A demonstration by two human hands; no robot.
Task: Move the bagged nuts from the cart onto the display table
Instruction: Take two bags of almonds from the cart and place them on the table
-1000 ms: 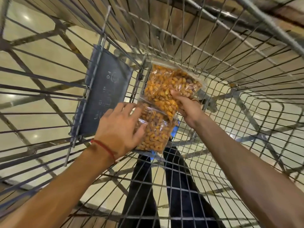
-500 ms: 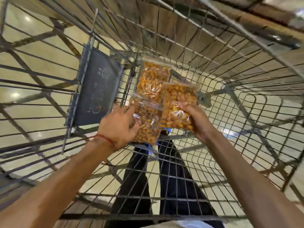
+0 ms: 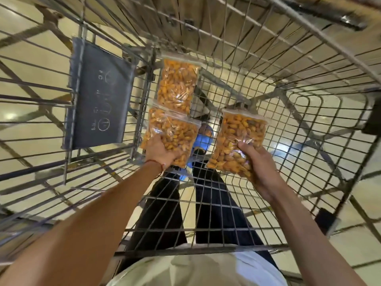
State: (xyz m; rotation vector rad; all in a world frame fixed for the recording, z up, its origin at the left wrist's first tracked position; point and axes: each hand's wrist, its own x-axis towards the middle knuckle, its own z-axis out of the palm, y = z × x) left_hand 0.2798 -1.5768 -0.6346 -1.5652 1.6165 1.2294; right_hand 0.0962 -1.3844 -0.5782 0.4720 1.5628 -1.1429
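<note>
From the head view, the person reaches into the wire cart (image 3: 288,124). The left hand (image 3: 159,153) is closed around the lower end of one bag of nuts (image 3: 171,135); the right hand (image 3: 257,164) grips a second bag (image 3: 235,141) from beneath, held apart from the first. A third bag (image 3: 177,85) lies just beyond the left one, seemingly overlapping its top edge. The pick-up step looks done. Next, both bags need lifting over the cart rim toward the display table, which is not in view.
</note>
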